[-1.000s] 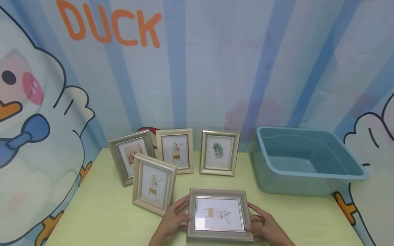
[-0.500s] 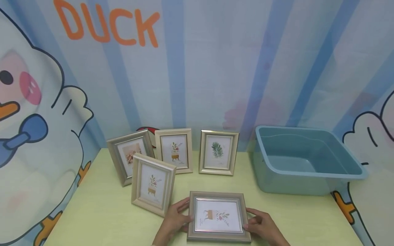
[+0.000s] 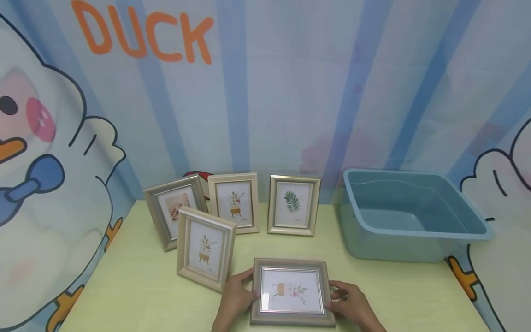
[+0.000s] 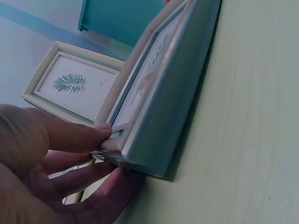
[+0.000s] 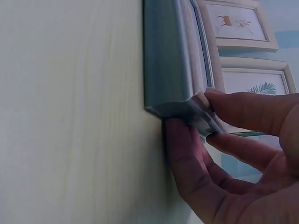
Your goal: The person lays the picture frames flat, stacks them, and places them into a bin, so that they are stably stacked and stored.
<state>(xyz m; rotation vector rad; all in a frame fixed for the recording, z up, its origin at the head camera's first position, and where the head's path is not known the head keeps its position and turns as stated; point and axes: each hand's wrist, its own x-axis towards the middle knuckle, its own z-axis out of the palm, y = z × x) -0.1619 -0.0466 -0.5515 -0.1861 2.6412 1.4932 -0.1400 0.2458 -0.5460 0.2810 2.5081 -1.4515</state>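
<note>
A champagne-coloured picture frame (image 3: 292,293) lies sideways at the front of the table, its potted-plant print turned on its side. My left hand (image 3: 236,299) grips its left edge, thumb on the front border and fingers beneath, as the left wrist view shows on the frame's corner (image 4: 154,107). At the opposite edge my right hand (image 3: 352,302) pinches it the same way, thumb on top and fingertips (image 5: 175,128) under the side. In the right wrist view the frame's side (image 5: 166,56) appears close to the tabletop. Its back is hidden.
Several frames stand upright behind: a beige potted-plant frame (image 3: 205,249) near my left hand, a grey-gold photo frame (image 3: 157,216), another potted-plant frame (image 3: 233,203) and a leaf-print frame (image 3: 293,205). A blue-green plastic basin (image 3: 398,246) sits at the back right. A duck-print cloth (image 3: 282,92) hangs behind.
The held frame has shifted slightly to the left and its tilt has changed a little, with both hands keeping their hold. The standing frames and basin stay in place.
</note>
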